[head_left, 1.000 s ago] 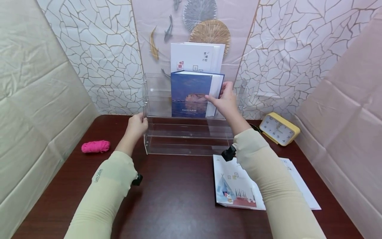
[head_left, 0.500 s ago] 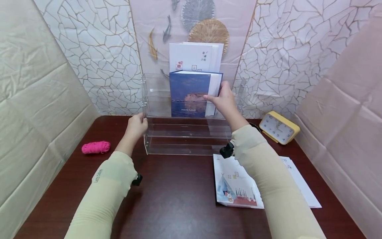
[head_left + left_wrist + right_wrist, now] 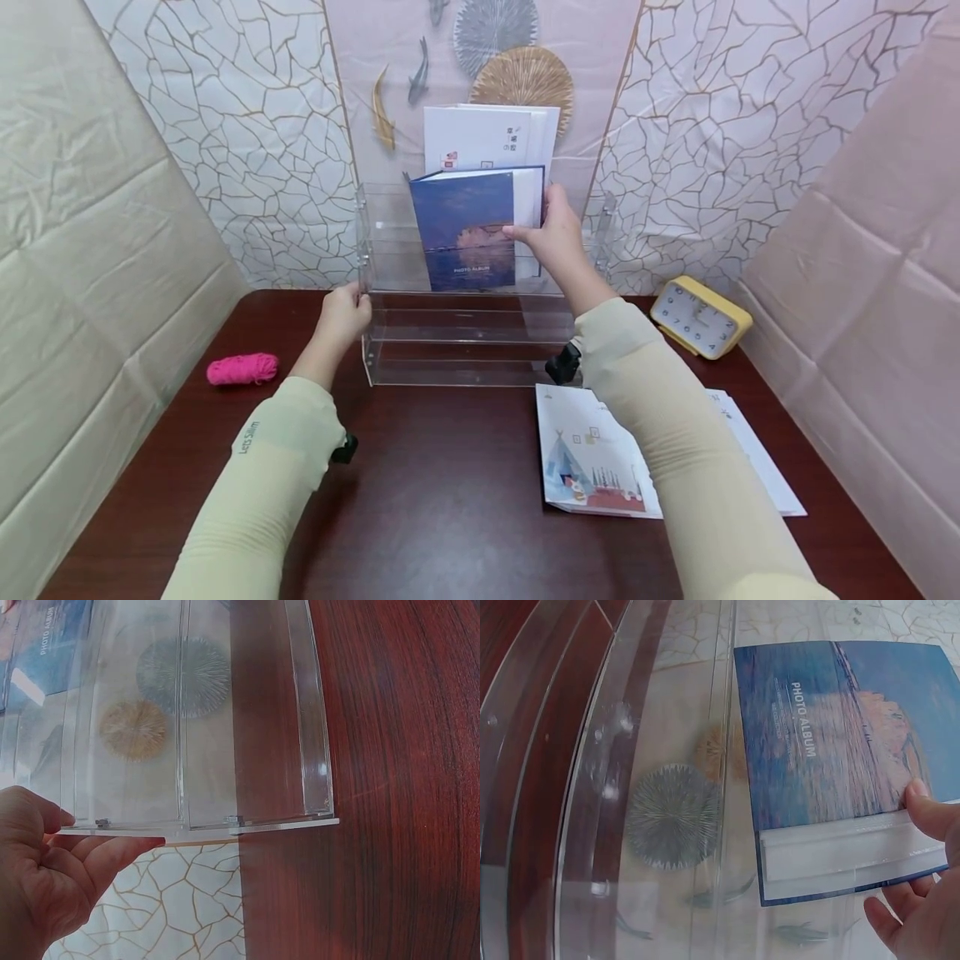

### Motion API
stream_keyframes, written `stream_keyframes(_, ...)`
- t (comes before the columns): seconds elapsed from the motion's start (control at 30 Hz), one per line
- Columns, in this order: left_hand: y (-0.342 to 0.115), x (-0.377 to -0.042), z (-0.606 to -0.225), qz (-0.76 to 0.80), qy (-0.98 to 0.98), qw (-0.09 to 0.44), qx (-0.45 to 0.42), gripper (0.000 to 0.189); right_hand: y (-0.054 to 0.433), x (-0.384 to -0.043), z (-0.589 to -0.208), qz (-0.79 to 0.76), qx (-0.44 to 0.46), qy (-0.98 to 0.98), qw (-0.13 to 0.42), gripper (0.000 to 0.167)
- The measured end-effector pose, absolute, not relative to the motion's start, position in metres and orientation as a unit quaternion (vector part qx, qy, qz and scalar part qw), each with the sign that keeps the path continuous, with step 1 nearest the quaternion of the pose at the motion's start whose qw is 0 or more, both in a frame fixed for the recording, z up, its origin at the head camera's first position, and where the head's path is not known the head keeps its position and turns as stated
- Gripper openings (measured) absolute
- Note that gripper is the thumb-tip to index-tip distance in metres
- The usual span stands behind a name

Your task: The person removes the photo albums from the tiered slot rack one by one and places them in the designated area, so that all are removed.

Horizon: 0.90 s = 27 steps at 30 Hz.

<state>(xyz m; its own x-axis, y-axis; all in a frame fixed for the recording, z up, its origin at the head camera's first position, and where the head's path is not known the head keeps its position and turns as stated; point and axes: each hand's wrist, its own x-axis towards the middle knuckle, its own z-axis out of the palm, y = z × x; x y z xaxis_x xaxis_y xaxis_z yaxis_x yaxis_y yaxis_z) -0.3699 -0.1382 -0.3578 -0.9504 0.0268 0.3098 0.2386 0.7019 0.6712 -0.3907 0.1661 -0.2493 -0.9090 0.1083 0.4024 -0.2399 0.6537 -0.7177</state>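
Observation:
A blue photo album (image 3: 468,225) with a seaside cliff on its cover leans tilted in the upper tier of a clear acrylic rack (image 3: 480,335). My right hand (image 3: 558,237) grips the album's right edge, thumb on the front and fingers behind; the right wrist view shows the album (image 3: 817,735) pinched the same way. Behind it in the rack stands a white album (image 3: 480,133). With my left hand (image 3: 343,315) I hold the rack's left side panel; in the left wrist view the thumb and fingers of the hand (image 3: 52,862) pinch the panel's edge.
White albums (image 3: 592,458) lie on the dark red table (image 3: 435,483) at the right, partly under my right forearm. A yellow alarm clock (image 3: 701,317) stands at the back right. Pink yarn (image 3: 242,369) lies at the left. A patterned backdrop (image 3: 255,125) hangs behind the rack.
The blue album has risen slightly and shifted left, now tilting, with my right hand moving up along with it. My left hand stays on the rack.

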Motion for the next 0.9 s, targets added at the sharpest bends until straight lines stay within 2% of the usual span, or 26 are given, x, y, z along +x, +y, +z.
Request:
stream_keyframes(0.4, -0.141, -0.374, -0.359, -0.390, -0.909, 0.129, -0.068, 0.026, 0.146, -0.397, -0.231, 0.427, 0.084, -0.877, 0.204, 0.061)
stream_keyframes(0.63, -0.132, -0.376, -0.357, -0.389, -0.911, 0.114, -0.072, 0.027, 0.154, -0.397, -0.227, 0.466, 0.104, -0.848, 0.232, 0.056)
stream_keyframes(0.9, -0.138, -0.369, -0.357, -0.384, -0.911, 0.134, -0.076, 0.031, 0.159, -0.396, -0.212, 0.483, 0.128, -0.835, 0.232, 0.056)
